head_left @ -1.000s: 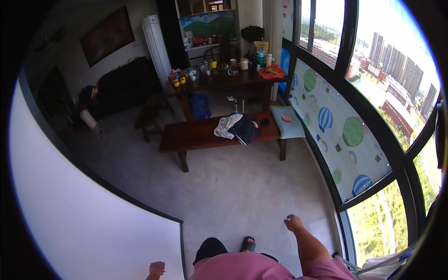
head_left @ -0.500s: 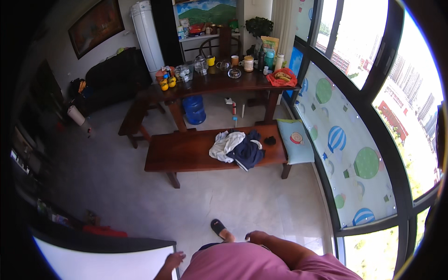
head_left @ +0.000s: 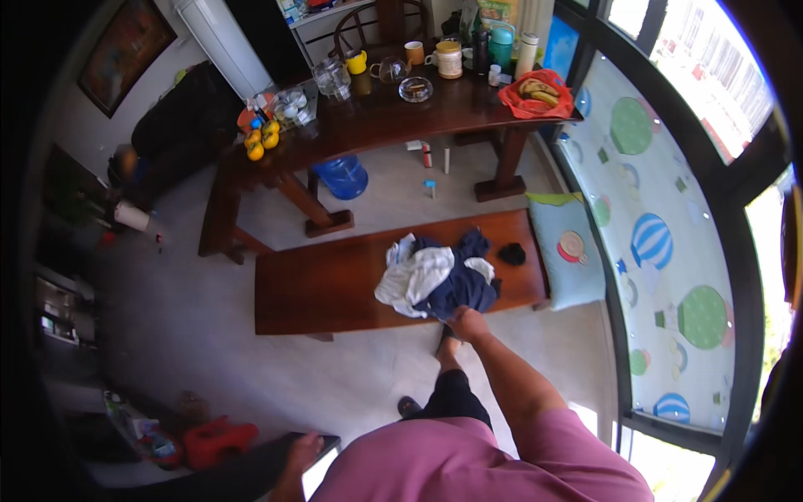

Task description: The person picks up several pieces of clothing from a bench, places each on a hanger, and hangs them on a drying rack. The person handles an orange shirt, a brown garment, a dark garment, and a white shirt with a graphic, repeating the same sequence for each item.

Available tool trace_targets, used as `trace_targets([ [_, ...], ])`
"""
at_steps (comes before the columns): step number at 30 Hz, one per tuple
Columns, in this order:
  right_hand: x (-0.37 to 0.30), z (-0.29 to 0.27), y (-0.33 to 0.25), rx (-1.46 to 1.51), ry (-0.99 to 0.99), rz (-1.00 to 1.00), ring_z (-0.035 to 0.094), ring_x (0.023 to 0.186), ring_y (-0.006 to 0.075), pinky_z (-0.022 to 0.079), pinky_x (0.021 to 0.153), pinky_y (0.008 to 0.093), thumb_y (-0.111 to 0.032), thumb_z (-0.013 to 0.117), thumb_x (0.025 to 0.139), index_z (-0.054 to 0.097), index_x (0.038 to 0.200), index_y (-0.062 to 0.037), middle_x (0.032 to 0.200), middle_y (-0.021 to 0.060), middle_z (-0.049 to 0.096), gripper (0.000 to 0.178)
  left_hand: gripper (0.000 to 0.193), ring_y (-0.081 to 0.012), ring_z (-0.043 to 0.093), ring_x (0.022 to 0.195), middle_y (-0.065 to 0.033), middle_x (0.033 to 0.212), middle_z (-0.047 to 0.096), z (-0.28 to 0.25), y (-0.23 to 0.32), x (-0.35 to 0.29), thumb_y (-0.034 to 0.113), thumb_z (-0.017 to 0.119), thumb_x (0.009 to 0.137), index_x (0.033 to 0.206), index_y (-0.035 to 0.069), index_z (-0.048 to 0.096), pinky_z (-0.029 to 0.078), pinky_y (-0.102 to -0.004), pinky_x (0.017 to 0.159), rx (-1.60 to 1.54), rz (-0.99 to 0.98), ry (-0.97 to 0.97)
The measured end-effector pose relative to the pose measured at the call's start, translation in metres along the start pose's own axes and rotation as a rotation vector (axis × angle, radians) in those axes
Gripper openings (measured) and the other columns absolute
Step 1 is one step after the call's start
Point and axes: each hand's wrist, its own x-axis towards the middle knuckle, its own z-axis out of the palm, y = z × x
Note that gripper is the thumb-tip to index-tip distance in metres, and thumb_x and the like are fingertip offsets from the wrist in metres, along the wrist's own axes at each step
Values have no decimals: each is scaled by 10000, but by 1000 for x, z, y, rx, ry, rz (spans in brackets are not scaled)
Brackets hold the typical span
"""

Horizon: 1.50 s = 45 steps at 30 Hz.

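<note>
In the head view, the white cloth (head_left: 414,278) and navy cloth (head_left: 460,293) lie bunched together on the wooden bench (head_left: 309,293). The right hand (head_left: 468,325) is at the navy cloth's near edge; I cannot tell whether its fingers pinch the fabric. The left hand (head_left: 307,450) hangs low, near the dark ledge (head_left: 222,464), blurred, so I cannot tell how far its fingers are spread. On the table (head_left: 368,128) behind the bench, a red plastic bag (head_left: 514,105) lies open around bananas (head_left: 542,92), and a clear glass dish (head_left: 416,89) holds something brownish. A yellow-lidded jar (head_left: 449,63), yellow cup (head_left: 356,62), orange-brown mug (head_left: 415,53) and teal bottle (head_left: 500,48) stand nearby, their contents unclear. A large blue water jug (head_left: 345,178) sits under the table.
</note>
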Motion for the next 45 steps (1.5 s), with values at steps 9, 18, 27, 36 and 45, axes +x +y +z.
trace_targets([
  [9, 152, 26, -24, 266, 27, 191, 779, 766, 314, 623, 741, 414, -289, 813, 806, 625, 1253, 53, 925, 210, 776, 593, 365, -134, 621, 755, -39, 827, 692, -12, 116, -6, 355, 589, 1091, 1173, 23, 717, 515, -335, 716, 277, -212, -41],
  [18, 104, -92, -95, 620, -49, 179, 741, 762, 231, 616, 661, 352, -330, 856, 885, 695, 1173, 52, 916, 166, 740, 505, 465, -176, 718, 955, -107, 1064, 763, 1, 300, 112, 353, 705, 1033, 1404, 75, 673, 563, -314, 858, 355, 314, -119],
  [27, -64, -269, -238, 505, 405, -95, 587, 799, 115, 525, 745, 322, -207, 835, 897, 696, 1023, 41, 831, 72, 647, 312, 452, -334, 736, 1043, -153, 1134, 769, -37, 421, 227, 382, 740, 976, 1352, 131, 720, 580, -429, 917, 811, 527, -368],
  [36, -265, -304, -369, -81, 939, -508, 570, 509, 191, 435, 525, 333, -90, 827, 747, 713, 844, 8, 619, 69, 587, 179, 369, -213, 742, 1014, -142, 1113, 778, -19, 535, 219, 239, 760, 996, 1305, 40, 734, 580, -332, 881, 479, 1023, -519],
  [45, -384, -229, -421, -399, 969, -457, 456, 435, 176, 332, 464, 339, -194, 854, 657, 768, 834, -82, 538, -23, 446, 226, 457, -298, 678, 1212, -153, 1331, 691, 27, 641, -65, 207, 815, 961, 1338, -14, 680, 550, -386, 1018, -28, 1956, -1127],
])
